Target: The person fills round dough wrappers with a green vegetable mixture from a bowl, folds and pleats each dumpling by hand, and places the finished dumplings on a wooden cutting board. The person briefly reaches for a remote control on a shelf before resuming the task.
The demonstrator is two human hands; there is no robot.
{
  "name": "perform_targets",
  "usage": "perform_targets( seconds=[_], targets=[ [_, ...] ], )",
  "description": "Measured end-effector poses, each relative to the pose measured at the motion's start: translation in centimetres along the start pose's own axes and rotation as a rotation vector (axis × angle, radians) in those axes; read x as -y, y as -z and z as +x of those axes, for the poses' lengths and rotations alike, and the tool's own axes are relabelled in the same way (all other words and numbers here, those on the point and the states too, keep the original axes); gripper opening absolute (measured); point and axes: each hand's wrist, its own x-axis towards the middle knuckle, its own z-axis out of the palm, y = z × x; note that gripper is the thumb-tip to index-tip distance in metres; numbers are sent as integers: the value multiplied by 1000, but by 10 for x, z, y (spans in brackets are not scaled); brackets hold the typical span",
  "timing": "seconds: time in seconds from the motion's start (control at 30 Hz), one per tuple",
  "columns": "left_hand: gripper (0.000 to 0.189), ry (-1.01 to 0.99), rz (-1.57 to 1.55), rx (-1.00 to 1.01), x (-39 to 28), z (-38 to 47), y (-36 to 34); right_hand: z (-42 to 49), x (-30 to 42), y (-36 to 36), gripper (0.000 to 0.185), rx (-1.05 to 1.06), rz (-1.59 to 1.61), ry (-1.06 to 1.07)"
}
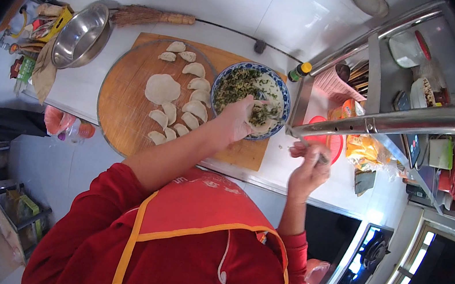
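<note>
My left hand (237, 119) holds a round dough wrapper (261, 126) over the near side of a blue-and-white bowl (287, 102). Green chopped filling (261, 114) lies on the wrapper. In my right hand (311, 167) is the handle of a metal spoon (298, 136), whose far end reaches to the wrapper. More chopped filling (237, 84) is heaped in the bowl's left part. Left of the bowl, a flat dough wrapper (163, 89) lies on a round wooden board (122, 97). Several folded dumplings (195, 109) sit around it in rows; my left forearm covers part of the board.
A steel basin (81, 41) stands at the left, near a straw brush (153, 17). Behind the bowl is a yellow-capped bottle (299, 72). A metal shelf rack (396, 120) rises at the right, with a pink basket (335, 87) and a red plastic lid (335, 146) by it.
</note>
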Motion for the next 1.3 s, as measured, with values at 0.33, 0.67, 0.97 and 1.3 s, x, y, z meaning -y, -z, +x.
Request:
perform_targets(
  seconds=[0.33,0.67,0.97,1.3],
  targets=[
    [53,156,60,51,-3,-7,-1,62,13,42,27,400,-29,-195],
    [66,258,212,122,-7,-24,-11,79,2,29,27,494,-5,-314],
    [57,218,192,17,-3,-22,-6,74,-6,14,23,404,-125,-345],
    [58,89,89,11,0,-16,2,54,10,-4,23,228,-313,-252]
  ],
)
